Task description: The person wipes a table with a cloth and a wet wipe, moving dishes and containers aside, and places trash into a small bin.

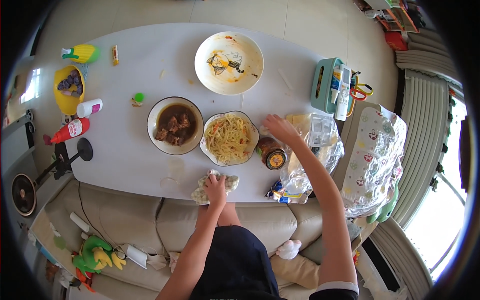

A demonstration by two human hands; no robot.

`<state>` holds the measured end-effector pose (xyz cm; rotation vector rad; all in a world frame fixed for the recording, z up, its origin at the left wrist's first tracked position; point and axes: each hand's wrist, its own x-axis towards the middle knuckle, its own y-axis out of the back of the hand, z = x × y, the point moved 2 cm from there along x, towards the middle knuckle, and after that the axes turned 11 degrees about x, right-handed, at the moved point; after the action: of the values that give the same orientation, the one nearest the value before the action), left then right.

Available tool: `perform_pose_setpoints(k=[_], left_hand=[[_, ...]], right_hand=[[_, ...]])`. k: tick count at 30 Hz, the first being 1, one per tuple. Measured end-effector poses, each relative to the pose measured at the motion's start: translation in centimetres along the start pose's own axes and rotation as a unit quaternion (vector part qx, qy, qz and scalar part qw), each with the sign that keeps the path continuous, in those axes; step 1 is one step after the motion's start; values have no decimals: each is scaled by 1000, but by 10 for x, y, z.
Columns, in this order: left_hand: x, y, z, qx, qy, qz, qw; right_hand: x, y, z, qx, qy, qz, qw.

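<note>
Head view: the left hand (215, 190) grasps a checked cloth (231, 183) by the near edge of the surface (122, 167), apparently for wiping, so further strokes call for skirting the dish (254, 134); the right hand's (281, 128) grip I cannot tell.

Tabletop (120, 160) lies open left of the cloth (231, 183) — bowl (151, 125), dish (254, 138) and jar (272, 154) block the way beyond.

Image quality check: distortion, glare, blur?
Head view: fisheye bending, e.g. the radiator curves, with black vignetting in the corners; head view: window on the right blown out, bluish fringe at the rim; head view: bright glints on the clear plastic packaging; head view: left hand and right hand show no obvious motion blur.
</note>
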<state>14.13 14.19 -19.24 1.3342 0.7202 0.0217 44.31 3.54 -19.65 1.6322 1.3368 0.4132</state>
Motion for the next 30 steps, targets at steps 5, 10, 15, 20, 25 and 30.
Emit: perform_pose_setpoints(k=[5,10,15,20,25,30], left_hand=[[6,5,-1,-53,-15,-98,994],[14,4,-11,-89,-5,-175,980],[17,3,-5,-89,-12,-181,979],[20,4,-6,-107,-25,-199,974],[23,2,-10,-94,-20,-230,968],[22,0,-17,-91,-19,-220,971]], right_hand=[[51,16,12,63,-72,163,982],[54,38,32,179,-231,283,913],[22,48,93,69,-334,431,836],[51,25,83,114,-389,485,775],[99,13,19,311,-242,405,825],[54,41,30,193,-360,454,792]])
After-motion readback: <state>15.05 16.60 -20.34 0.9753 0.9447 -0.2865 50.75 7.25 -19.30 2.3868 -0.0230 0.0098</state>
